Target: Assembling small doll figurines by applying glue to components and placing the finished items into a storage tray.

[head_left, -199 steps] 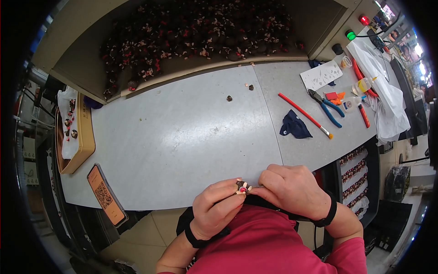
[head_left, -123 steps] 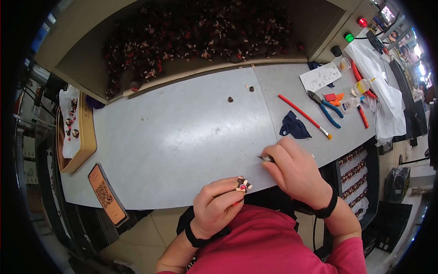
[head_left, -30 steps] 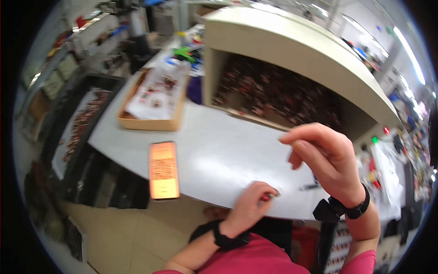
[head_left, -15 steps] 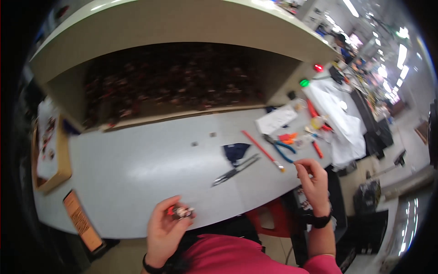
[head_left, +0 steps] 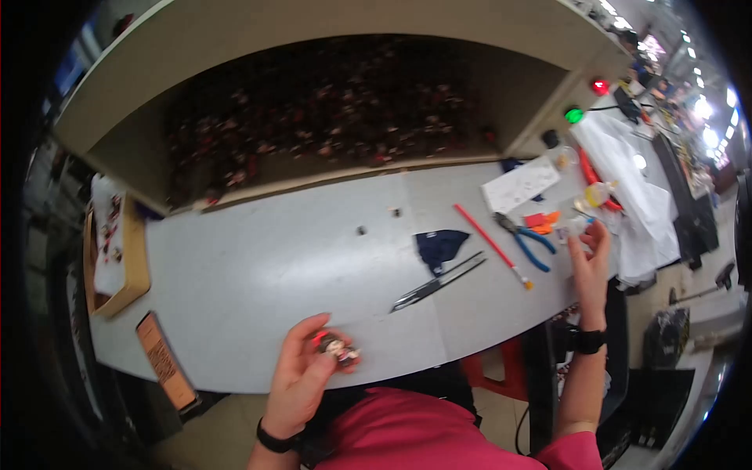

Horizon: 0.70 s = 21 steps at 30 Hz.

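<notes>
My left hand point(head_left: 301, 376) is closed around a small painted figurine point(head_left: 338, 350), dark with red and pale parts, just above the front edge of the table. Over at the right, my right hand point(head_left: 591, 262) reaches to a cluster of small items, thumb and forefinger apart beside a small clear-and-white piece point(head_left: 576, 225). Whether the fingertips touch that piece is too blurred to tell. Left of this hand lie blue-handled pliers point(head_left: 526, 239), some orange and red pieces point(head_left: 542, 222) and a red brush point(head_left: 493, 247). Black tweezers point(head_left: 439, 282) rest beside a dark blue cloth point(head_left: 440, 249).
A deep shelf box point(head_left: 329, 168) at the back holds many small dark, red and pale figures. At the left stand a yellowish box point(head_left: 139, 270) with a white lining and an orange-brown box point(head_left: 166, 362). White cloth or plastic point(head_left: 638, 188) covers the right side.
My right hand has moved forward and to the right, and its thumb and forefinger have parted. The left hand still holds the figurine. The whole view has shifted.
</notes>
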{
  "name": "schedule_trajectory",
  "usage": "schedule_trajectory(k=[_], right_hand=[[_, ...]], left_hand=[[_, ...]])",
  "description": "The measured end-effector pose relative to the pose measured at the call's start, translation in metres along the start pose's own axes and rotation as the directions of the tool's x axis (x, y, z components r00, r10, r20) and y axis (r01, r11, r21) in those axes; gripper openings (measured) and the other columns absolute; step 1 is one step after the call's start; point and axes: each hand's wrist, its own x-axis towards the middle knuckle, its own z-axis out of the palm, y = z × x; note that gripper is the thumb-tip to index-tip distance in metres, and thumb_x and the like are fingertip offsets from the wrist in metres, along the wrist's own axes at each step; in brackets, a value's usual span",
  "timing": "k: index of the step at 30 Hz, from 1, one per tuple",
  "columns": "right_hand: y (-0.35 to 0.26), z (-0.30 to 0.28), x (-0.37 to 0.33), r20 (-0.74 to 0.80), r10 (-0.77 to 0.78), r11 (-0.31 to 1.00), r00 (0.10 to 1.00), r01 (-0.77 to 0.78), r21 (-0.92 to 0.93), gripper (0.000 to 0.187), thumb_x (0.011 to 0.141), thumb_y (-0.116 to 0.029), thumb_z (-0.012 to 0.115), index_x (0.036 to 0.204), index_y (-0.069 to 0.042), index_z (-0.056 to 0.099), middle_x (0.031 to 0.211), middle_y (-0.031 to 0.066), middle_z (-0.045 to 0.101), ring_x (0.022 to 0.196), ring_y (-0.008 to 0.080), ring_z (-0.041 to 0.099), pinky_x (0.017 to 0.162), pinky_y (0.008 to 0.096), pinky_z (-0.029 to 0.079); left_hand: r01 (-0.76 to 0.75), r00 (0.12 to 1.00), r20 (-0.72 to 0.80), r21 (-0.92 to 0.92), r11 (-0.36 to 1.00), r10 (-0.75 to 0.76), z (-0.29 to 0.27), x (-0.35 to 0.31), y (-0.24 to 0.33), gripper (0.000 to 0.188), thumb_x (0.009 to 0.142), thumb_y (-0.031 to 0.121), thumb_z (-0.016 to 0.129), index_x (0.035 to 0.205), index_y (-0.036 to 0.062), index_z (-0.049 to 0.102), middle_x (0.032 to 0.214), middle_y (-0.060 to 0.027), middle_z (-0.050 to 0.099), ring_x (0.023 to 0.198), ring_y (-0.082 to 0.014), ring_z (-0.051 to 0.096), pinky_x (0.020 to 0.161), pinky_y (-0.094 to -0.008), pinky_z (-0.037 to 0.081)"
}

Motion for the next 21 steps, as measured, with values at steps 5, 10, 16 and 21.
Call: schedule_trajectory(k=[5,10,16,21], right_hand=[[0.012,-0.007,0.016,0.231,0.011,1.0,0.973,-0.011,0.002,0.03,0.094,-0.023,0.059,0.111,0.001,0.054,0.097,0.0049,0.061,0.086,0.0099,0.055,0.078,0.025,0.043],[-0.008,-0.004,0.002,0.263,-0.041,0.991,0.964,0.006,0.132,0.023,0.097,-0.017,0.053,0.112,0.001,0.053,0.102,0.0061,0.061,0.09,0.0104,0.054,0.082,0.0243,0.041],[-0.092,-0.015,-0.062,0.316,-0.142,0.933,0.938,0.02,0.359,0.028,0.092,-0.004,0.05,0.119,0.0,0.047,0.114,0.0106,0.057,0.096,0.0149,0.054,0.086,0.0275,0.043],[-0.124,-0.006,-0.101,0.48,-0.265,0.894,0.836,0.027,0.447,0.026,0.074,-0.005,0.062,0.099,-0.004,0.053,0.093,0.0079,0.058,0.078,0.0164,0.053,0.071,0.0285,0.043]], left_hand=[[0.051,0.989,0.14,0.024,0.998,-0.054,0.001,0.007,0.005,0.043,0.098,0.01,0.044,0.14,0.0044,0.033,0.119,-0.0156,0.054,0.1,-0.0209,0.059,0.085,-0.0335,0.048],[0.047,0.987,0.156,0.013,0.999,-0.048,-0.002,0.006,0.006,0.046,0.1,0.012,0.04,0.144,0.0051,0.031,0.122,-0.016,0.053,0.104,-0.0215,0.058,0.085,-0.0324,0.048],[0.038,0.983,0.178,0.031,0.999,-0.043,-0.005,0.009,0.009,0.045,0.1,0.013,0.04,0.143,0.004,0.031,0.123,-0.0157,0.052,0.105,-0.0217,0.058,0.086,-0.0324,0.049],[0.025,0.986,0.164,0.0,1.0,-0.024,-0.004,0.007,0.005,0.04,0.1,0.013,0.043,0.138,0.0037,0.036,0.123,-0.0142,0.053,0.108,-0.0206,0.058,0.087,-0.0327,0.051]])
